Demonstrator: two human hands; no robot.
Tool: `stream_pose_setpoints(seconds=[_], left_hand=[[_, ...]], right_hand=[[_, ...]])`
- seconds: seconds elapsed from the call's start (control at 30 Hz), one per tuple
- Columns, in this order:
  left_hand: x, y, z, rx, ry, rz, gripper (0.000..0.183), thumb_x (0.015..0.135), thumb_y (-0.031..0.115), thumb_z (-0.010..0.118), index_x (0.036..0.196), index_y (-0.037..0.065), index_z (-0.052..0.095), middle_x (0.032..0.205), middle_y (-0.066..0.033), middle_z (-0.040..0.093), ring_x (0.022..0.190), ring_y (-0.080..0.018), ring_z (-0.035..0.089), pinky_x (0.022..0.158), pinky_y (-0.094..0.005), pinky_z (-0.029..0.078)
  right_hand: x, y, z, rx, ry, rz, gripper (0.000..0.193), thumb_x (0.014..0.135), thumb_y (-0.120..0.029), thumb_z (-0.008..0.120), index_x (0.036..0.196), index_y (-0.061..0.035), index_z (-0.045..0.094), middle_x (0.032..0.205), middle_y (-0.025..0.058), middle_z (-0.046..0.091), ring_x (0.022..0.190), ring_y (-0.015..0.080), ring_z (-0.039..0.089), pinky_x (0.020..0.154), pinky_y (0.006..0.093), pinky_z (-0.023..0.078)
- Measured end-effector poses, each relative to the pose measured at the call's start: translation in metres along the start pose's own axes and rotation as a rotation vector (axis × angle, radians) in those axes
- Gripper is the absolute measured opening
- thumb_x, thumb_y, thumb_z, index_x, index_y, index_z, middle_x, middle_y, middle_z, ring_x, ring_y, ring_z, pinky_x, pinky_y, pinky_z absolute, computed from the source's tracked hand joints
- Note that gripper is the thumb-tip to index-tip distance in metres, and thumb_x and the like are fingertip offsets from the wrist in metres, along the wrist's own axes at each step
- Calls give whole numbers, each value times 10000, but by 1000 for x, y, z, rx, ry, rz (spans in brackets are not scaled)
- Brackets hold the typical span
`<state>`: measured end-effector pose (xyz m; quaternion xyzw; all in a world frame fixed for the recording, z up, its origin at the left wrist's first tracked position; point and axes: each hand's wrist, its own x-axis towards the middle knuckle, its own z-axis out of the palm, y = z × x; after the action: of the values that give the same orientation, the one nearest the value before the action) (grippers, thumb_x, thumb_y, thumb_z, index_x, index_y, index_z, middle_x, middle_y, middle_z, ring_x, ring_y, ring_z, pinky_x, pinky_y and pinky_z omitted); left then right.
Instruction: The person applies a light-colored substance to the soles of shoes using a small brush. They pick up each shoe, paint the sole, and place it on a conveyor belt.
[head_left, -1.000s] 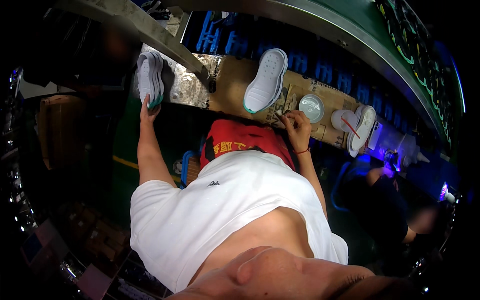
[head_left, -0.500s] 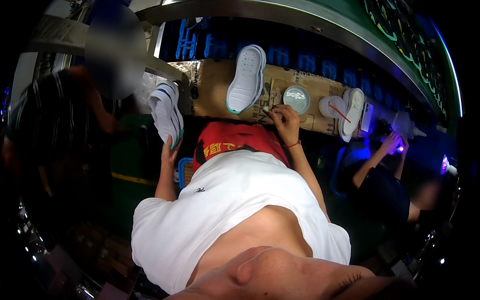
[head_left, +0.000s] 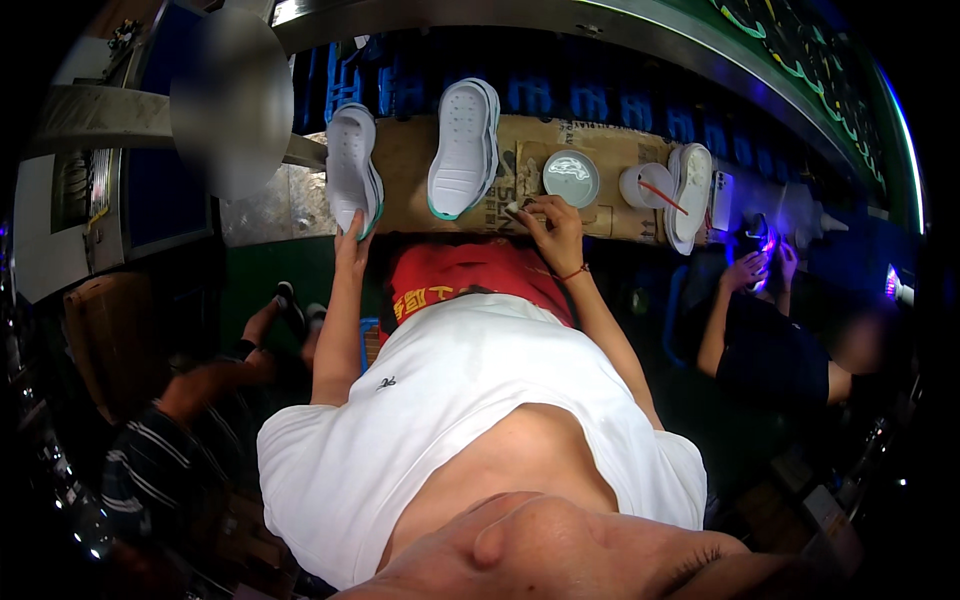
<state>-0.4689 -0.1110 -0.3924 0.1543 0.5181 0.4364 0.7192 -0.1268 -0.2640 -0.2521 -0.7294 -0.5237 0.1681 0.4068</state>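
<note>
Left hand (head_left: pixel 352 243) grips white sole stack (head_left: pixel 352 160) by near end. Right hand (head_left: pixel 557 230) pinches small pale-tipped tool (head_left: pixel 515 210), dish (head_left: pixel 572 192) just beyond it. Second sole stack (head_left: pixel 462 145) on tabletop (head_left: pixel 408 165), between both hands.

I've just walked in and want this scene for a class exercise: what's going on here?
A person's left hand grips the near end of some nested white soles with teal edges. The right hand pinches a small pale-tipped tool. Similar soles lie on the cardboard between the hands, untouched. Beyond the right hand sits a round dish with something white in it; further right is a cup holding a red stick.
</note>
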Motion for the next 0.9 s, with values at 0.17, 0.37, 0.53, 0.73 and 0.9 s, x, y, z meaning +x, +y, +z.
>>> stream_pose_setpoints(seconds=[0.17,0.37,0.53,0.73,0.9], left_hand=[[-3,21,25,298,190,-16,745,747,176,789,1335,5,364,1258,-146,470,1132,-317,488,905,-459,445],[-31,48,105,1182,263,1300,671,755,166,742,1308,19,392,1176,-176,477,1061,-352,483,960,-400,388],[-17,28,172,1373,-547,977,513,799,116,674,1256,7,468,1182,-180,525,1100,-354,507,916,-400,426],[16,20,193,1580,-598,579,413,797,123,675,1171,-3,551,994,-196,628,928,-347,616,815,-393,490],[0,61,169,1027,-756,317,337,867,24,612,1189,-28,525,1063,-141,631,975,-189,619,824,-302,493]], right_hand=[[-13,7,-3,-27,39,47,128,755,-189,725,782,-70,685,882,89,650,833,277,601,767,366,417],[-22,21,-5,-33,86,64,127,741,-156,745,801,-55,696,891,86,659,684,231,590,636,327,450],[-19,12,-6,9,69,93,119,750,-181,732,774,-75,683,869,78,648,802,259,603,738,363,409],[-23,15,-8,3,102,107,120,747,-177,733,776,-72,684,866,75,649,807,256,605,738,357,409],[-31,23,-12,9,133,123,117,753,-176,727,777,-72,679,865,69,649,817,256,609,737,365,414]])
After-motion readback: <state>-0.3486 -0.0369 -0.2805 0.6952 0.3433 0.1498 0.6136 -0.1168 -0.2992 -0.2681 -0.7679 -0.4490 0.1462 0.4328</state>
